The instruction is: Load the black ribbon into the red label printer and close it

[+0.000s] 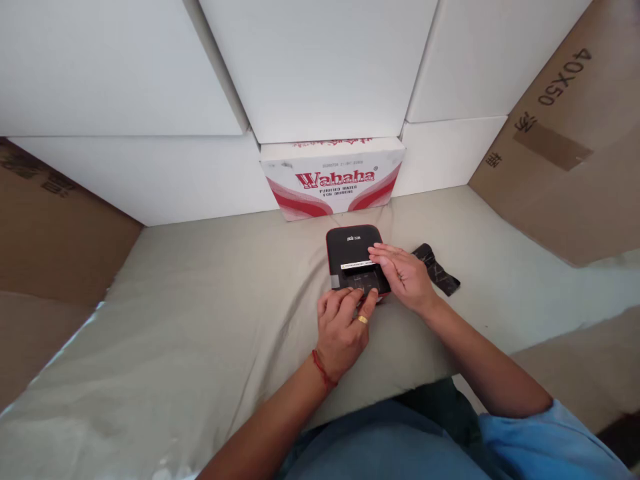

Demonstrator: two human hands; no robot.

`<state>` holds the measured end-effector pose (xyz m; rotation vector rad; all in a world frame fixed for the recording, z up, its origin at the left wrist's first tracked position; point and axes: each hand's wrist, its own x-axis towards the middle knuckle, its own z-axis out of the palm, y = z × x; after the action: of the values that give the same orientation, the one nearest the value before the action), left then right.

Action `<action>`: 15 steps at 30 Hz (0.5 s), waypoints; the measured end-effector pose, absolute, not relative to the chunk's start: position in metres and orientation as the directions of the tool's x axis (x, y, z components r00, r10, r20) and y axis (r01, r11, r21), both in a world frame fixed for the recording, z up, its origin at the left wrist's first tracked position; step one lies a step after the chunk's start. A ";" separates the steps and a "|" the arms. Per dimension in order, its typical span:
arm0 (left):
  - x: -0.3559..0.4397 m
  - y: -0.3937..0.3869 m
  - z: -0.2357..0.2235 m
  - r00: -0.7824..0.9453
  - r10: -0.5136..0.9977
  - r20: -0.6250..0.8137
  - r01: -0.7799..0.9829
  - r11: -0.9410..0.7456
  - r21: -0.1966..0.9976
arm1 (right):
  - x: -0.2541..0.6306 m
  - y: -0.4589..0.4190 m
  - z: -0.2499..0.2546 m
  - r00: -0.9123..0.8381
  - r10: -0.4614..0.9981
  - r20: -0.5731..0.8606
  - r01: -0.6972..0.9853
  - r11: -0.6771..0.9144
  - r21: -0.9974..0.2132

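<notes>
A compact black device with red edges, apparently a label printer (353, 243), lies flat on the cloth, a slot and a white sticker strip across its top. My left hand (344, 327), with a gold ring and a red wrist cord, curls its fingers over the printer's front edge. At the printer's right side, my right hand (404, 275) rests with fingers stretched out and close together, their tips over the top near the slot. Its palm side is partly hidden. A crumpled, dark, patterned strip (440, 272) lies just beyond my right hand.
Behind the printer stands a white and red Wahaha water carton (335, 183) against stacked white boxes (325, 67). Brown cardboard panels flank the left (55, 267) and right (565, 153). Pale, wrinkled cloth (200, 320) covers the work surface, whose near edge meets my body.
</notes>
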<state>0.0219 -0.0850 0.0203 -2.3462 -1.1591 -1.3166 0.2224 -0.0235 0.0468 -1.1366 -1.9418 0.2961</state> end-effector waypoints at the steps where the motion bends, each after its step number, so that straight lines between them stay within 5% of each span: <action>1: 0.021 -0.086 0.022 0.278 0.542 0.793 0.710 -0.672 0.211 | 0.222 -0.025 0.048 -0.236 0.804 0.546 0.626 0.556 -0.547; 4: 0.015 -0.089 0.027 0.214 0.585 0.782 0.630 -0.695 0.347 | 0.220 -0.035 0.050 -0.263 0.798 0.543 0.669 0.556 -0.493; 7: 0.001 -0.080 0.028 -0.021 0.712 0.702 0.511 -0.596 0.619 | 0.216 -0.053 0.046 -0.332 0.729 0.598 0.625 0.645 -0.440; 10: -0.015 -0.053 0.023 -0.228 0.906 0.356 0.176 -0.321 0.931 | 0.213 -0.065 0.038 -0.345 0.643 0.684 0.560 0.726 -0.400; 12: -0.023 -0.031 0.015 -0.136 0.985 0.110 -0.136 -0.129 0.982 | 0.211 -0.068 0.033 -0.295 0.613 0.733 0.537 0.741 -0.404; 15: -0.027 -0.009 0.005 0.046 0.998 -0.043 -0.387 0.058 0.920 | 0.209 -0.067 0.030 -0.235 0.606 0.760 0.512 0.742 -0.433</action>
<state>-0.0266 -0.0089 0.0047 -2.1786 -2.2210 -3.1903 0.2090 -0.0671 0.0302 -0.8599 -1.8930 0.1124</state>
